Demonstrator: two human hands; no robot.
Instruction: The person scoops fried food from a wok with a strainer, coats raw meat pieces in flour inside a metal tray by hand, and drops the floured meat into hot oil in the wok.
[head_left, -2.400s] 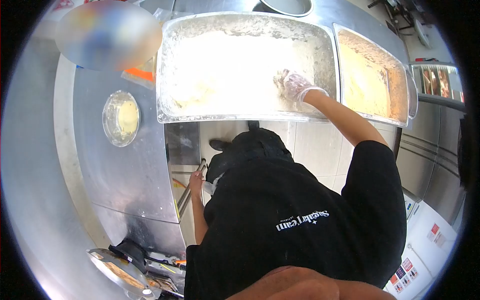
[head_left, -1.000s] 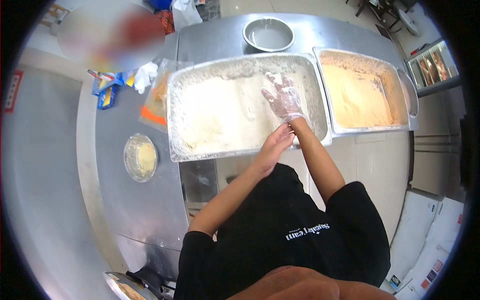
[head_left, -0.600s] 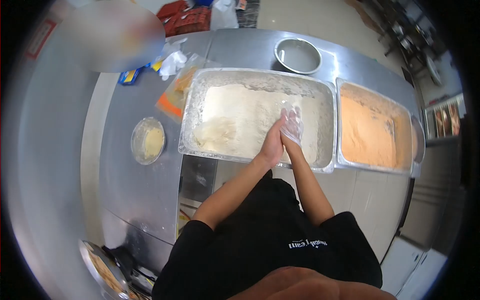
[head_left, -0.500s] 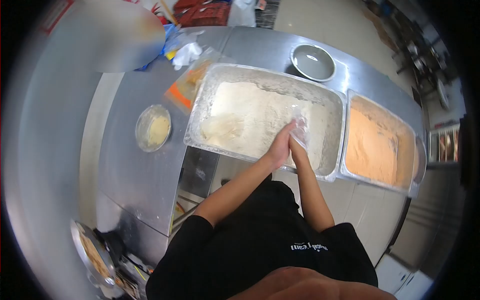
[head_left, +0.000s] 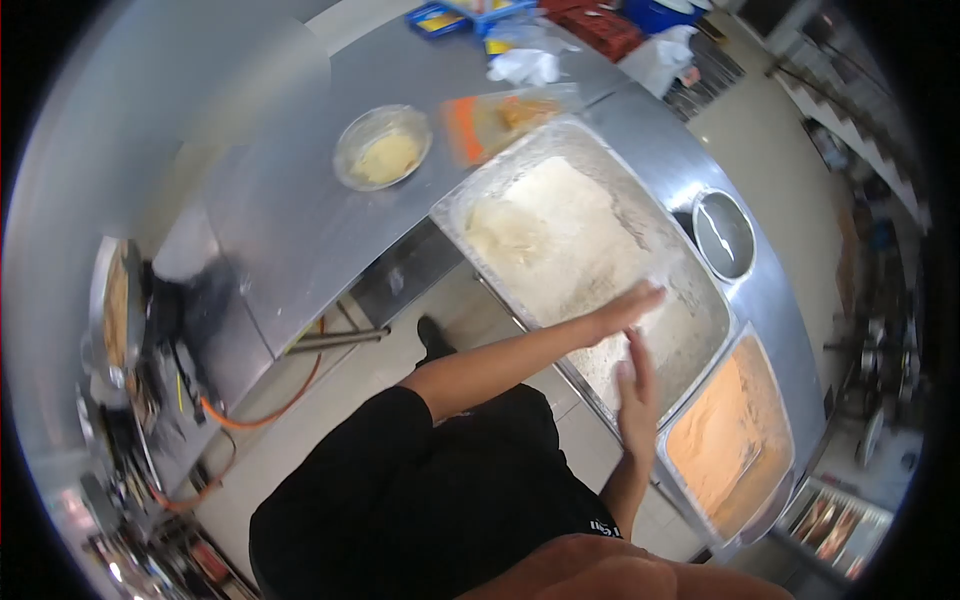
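My left hand (head_left: 628, 312), bare, is stretched out over the right part of the large metal tray (head_left: 484, 262) of white flour (head_left: 575, 215). Just below it my right hand (head_left: 637, 390) is also bare, with thumb and fingers apart, above the tray's near edge. A small gap shows between the hands, and both are blurred. Nothing can be made out in either palm. No clear plastic glove shows on the right hand; where it is I cannot tell. A pale yellow mass (head_left: 387, 157) lies in a clear bowl (head_left: 347, 165) on the steel table.
A second tray (head_left: 785, 430) holds orange powder (head_left: 708, 435). Behind the flour tray stands a round metal bowl (head_left: 724, 235). A plastic bag with an orange strip (head_left: 463, 130) lies beside the tray. An orange hose (head_left: 275, 412) hangs under the table (head_left: 300, 220); a pan (head_left: 117, 310) is at the left.
The view has swung, turning the table and trays. The clear glove seen on my right hand is no longer on it. My hands, joined at the glove before, are now slightly apart.
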